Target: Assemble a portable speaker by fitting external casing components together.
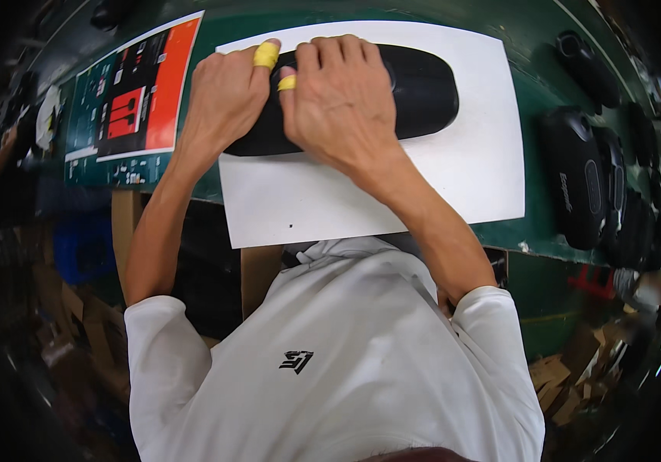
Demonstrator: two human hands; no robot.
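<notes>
A long black rounded portable speaker lies across a white board on the green table. My left hand is closed over its left end, with yellow tape round the thumb. Over the middle of the speaker lies my right hand, its fingers pressed together and curled over the far side; yellow tape wraps this thumb too. Both thumbs rest close to each other above the casing. The fingertips of the two hands are hidden behind the speaker, and so is most of its left end.
Several similar black speakers stand at the table's right side. A printed orange and black sheet lies on the left. Below the table are a blue bin, cardboard pieces at the right and a red plastic item.
</notes>
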